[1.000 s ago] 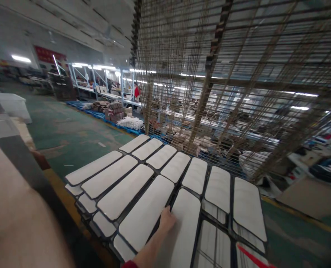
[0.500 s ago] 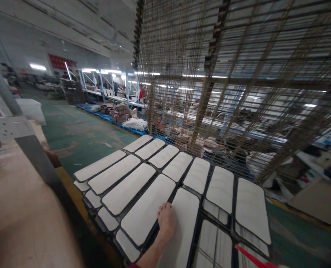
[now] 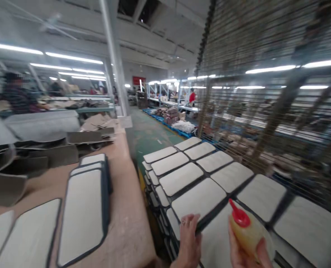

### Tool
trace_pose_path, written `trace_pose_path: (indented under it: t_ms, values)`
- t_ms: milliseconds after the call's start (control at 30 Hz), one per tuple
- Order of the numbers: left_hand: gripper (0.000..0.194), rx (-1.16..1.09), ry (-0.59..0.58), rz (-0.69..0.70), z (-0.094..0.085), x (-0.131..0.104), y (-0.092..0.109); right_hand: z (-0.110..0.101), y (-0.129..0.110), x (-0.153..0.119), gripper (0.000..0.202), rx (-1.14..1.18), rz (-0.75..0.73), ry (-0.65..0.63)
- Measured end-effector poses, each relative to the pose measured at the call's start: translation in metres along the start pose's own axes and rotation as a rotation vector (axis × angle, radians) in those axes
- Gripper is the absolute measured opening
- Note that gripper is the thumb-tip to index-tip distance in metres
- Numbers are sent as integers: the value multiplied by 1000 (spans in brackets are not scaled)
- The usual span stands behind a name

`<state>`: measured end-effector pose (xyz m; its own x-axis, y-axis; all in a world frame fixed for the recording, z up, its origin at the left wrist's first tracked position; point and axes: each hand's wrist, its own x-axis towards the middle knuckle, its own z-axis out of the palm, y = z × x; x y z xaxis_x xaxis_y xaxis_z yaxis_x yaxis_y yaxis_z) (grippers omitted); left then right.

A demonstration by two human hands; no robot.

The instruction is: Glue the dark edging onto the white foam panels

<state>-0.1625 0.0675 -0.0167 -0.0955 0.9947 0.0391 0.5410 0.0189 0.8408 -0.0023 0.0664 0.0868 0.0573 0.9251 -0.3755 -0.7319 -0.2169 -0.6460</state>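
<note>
My right hand (image 3: 246, 249) is wrapped round a yellowish squeeze bottle (image 3: 248, 234) with a red cap and pointed nozzle. The bottle is tilted, its nozzle pointing up and left over the pale panels. My left hand (image 3: 189, 238) is beside it at the near edge of a pale, dark-edged panel (image 3: 199, 199). Its fingers are loosely bent and the thumb stands apart, with nothing seen held. Rows of these rounded rectangular panels lie on a rack in stacked layers.
At left, a tan-topped table (image 3: 123, 219) carries a stack of similar panels (image 3: 81, 208), more flat panels and dark grey sheets (image 3: 56, 156). A metal post (image 3: 116, 63) rises past it. A tall wire rack (image 3: 255, 74) leans up at right. A person (image 3: 20, 95) is at far left.
The view has swung left, bringing the tan table and its stack into sight. My right hand and the bottle have come into view, where only the red nozzle showed. My left hand now appears closer.
</note>
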Motion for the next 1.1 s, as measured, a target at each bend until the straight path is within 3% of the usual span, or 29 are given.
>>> trace_pose_path:
  t_ms: [67,133,267,333,400,500,567,633,733,900,1100]
  values:
    - [70,-5,168,-126,-48,-18,-41,62,20,-10,40,118,171,80]
    - [64,36,434,-209,-111,-40,-89,119,40,-27,34,227,267,179]
    - [49,266,931,-237,-251,-81,-177,203,87,-50,32,267,430,113]
    - [48,377,1054,-264,-314,-87,-206,231,114,-53,32,261,482,76]
    - [49,469,1099,-362,-367,-78,-225,252,141,-54,33,262,519,58]
    - [49,519,1031,-438,-423,-49,-243,272,179,-47,56,275,544,-20]
    - [49,504,896,-399,-448,-31,-254,278,199,-37,73,266,571,-120]
    - [50,473,773,-344,-466,-20,-265,281,217,-25,65,241,602,-219]
    - [54,433,700,-331,-480,-16,-280,284,236,-10,48,214,611,-316]
    - [51,402,691,-320,-481,-19,-289,294,255,0,46,185,591,-351]
    - [54,340,721,-267,-479,-20,-282,309,260,-5,57,129,601,-281]
